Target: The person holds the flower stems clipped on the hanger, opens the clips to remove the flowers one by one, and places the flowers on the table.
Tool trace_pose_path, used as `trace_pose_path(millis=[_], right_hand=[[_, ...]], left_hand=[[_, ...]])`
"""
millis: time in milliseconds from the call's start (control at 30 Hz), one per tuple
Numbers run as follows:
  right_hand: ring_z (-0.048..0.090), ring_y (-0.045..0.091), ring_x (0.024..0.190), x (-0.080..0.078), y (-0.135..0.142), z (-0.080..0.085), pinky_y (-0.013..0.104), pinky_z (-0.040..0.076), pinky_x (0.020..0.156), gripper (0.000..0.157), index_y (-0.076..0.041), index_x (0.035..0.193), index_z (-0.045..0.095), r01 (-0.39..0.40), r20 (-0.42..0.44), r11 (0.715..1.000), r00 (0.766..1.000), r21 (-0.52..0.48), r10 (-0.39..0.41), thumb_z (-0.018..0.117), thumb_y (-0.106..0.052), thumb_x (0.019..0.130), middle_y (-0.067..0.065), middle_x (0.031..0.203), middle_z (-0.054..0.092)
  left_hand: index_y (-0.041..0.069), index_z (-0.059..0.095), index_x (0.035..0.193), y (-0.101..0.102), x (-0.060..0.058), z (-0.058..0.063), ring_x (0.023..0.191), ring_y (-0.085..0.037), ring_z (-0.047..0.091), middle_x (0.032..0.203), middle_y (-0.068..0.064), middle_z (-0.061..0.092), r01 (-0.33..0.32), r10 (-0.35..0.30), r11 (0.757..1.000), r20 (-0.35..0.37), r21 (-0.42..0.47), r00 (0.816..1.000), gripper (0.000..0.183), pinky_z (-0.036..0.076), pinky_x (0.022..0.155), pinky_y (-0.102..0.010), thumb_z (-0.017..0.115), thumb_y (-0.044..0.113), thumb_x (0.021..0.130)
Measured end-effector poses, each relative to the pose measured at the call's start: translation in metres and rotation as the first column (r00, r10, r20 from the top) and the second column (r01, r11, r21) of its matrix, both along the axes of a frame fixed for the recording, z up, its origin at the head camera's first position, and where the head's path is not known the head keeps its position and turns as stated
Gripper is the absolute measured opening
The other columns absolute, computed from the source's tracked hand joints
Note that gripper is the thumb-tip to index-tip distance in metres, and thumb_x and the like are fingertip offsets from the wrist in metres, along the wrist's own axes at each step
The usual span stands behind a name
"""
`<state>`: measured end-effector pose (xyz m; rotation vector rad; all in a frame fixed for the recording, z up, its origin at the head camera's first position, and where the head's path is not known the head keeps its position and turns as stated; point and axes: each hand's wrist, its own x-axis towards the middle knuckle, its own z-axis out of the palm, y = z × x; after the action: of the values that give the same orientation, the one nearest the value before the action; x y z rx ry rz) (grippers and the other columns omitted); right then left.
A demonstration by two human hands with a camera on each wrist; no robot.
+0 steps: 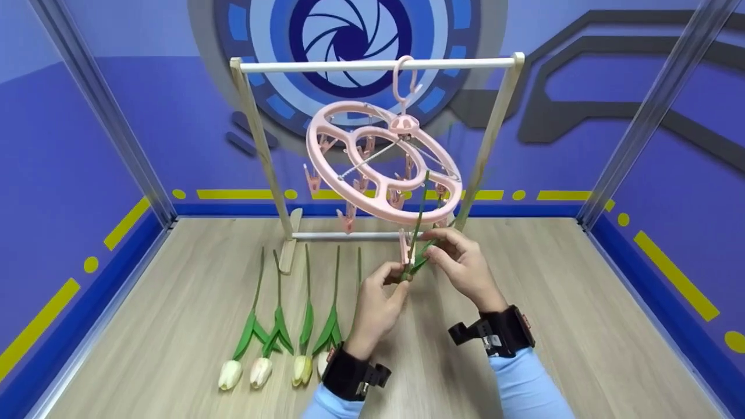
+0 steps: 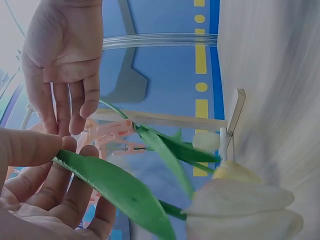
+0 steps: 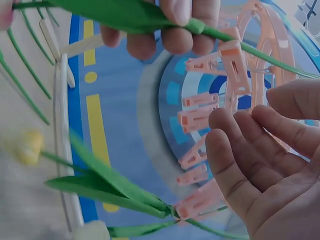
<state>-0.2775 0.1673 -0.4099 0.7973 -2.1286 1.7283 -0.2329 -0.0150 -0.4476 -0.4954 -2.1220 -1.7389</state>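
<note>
My left hand [image 1: 378,305] pinches an artificial tulip [image 3: 125,15] by its green stem and leaf, thumb against fingers. Its thin stem [image 1: 420,215] points up in front of the pink clip hanger [image 1: 378,201]. A pink clothespin [image 3: 236,67] hanging from the rim sits at this stem, just above the left fingers. Beside it is my right hand [image 1: 465,270], its fingers relaxed and holding nothing in the right wrist view. Below that hand, another pink clothespin [image 3: 200,202] grips a tulip with a yellow bloom [image 3: 27,147], which hangs downward.
The hanger tilts down from the white rod [image 1: 349,66] of a wooden stand [image 1: 262,139]; several other clips dangle from it. Several tulips [image 1: 261,372] lie in a row on the wood-grain table [image 1: 145,326], left of the left hand. Blue printed walls [image 1: 145,128] enclose the table.
</note>
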Motion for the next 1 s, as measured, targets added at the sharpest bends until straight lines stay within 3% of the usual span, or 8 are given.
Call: trace_pose_path(millis=[200, 467, 567, 800, 1000], right_hand=[[0.071, 0.02, 0.088, -0.002, -0.008, 0.006, 0.026, 0.057, 0.074, 0.029, 0.009, 0.13, 0.062, -0.045, 0.049, 0.999, 0.998, 0.007, 0.045, 0.057, 0.005, 0.102, 0.026, 0.12, 0.068], [0.07, 0.021, 0.088, -0.009, -0.014, 0.01, 0.029, 0.059, 0.074, 0.03, 0.013, 0.13, 0.061, -0.096, 0.117, 0.995, 0.988, -0.012, 0.097, 0.055, 0.004, 0.102, 0.027, 0.122, 0.063], [0.07, 0.017, 0.086, -0.011, -0.015, 0.01, 0.028, 0.059, 0.073, 0.029, 0.014, 0.128, 0.062, -0.099, 0.118, 0.995, 0.988, -0.008, 0.1, 0.055, 0.004, 0.102, 0.024, 0.12, 0.063], [0.07, 0.014, 0.078, -0.011, -0.013, 0.011, 0.026, 0.057, 0.068, 0.025, 0.014, 0.123, 0.065, -0.094, 0.08, 0.995, 0.993, 0.021, 0.092, 0.059, 0.004, 0.101, 0.027, 0.096, 0.07], [0.071, 0.012, 0.079, -0.009, -0.009, 0.011, 0.024, 0.057, 0.068, 0.026, 0.013, 0.124, 0.066, -0.078, 0.081, 0.995, 0.994, 0.061, 0.073, 0.06, 0.001, 0.101, 0.028, 0.103, 0.071]], left_hand=[[0.001, 0.072, 0.108, -0.004, 0.0, 0.004, 0.095, -0.025, 0.07, 0.096, -0.009, 0.075, -0.017, 0.017, 1.0, -0.007, -0.009, 1.0, 0.018, 0.054, 0.092, -0.042, 0.066, -0.006, 0.093], [0.0, 0.072, 0.11, -0.01, 0.004, 0.008, 0.096, -0.025, 0.07, 0.1, -0.009, 0.074, -0.012, 0.012, 0.999, -0.003, -0.037, 1.0, 0.018, 0.054, 0.092, -0.041, 0.065, -0.005, 0.095], [0.001, 0.072, 0.11, -0.012, 0.004, 0.009, 0.096, -0.024, 0.07, 0.099, -0.008, 0.074, -0.006, 0.006, 0.999, -0.007, -0.046, 1.0, 0.018, 0.055, 0.092, -0.041, 0.065, -0.005, 0.095], [-0.002, 0.071, 0.112, -0.016, 0.003, 0.009, 0.097, -0.026, 0.07, 0.1, -0.013, 0.074, -0.002, 0.001, 0.999, -0.027, -0.054, 1.0, 0.019, 0.055, 0.092, -0.045, 0.065, -0.007, 0.095], [-0.002, 0.072, 0.111, -0.017, 0.003, 0.009, 0.094, -0.025, 0.07, 0.097, -0.012, 0.075, -0.009, 0.008, 0.999, -0.029, -0.042, 1.0, 0.019, 0.055, 0.091, -0.045, 0.066, -0.007, 0.094]])
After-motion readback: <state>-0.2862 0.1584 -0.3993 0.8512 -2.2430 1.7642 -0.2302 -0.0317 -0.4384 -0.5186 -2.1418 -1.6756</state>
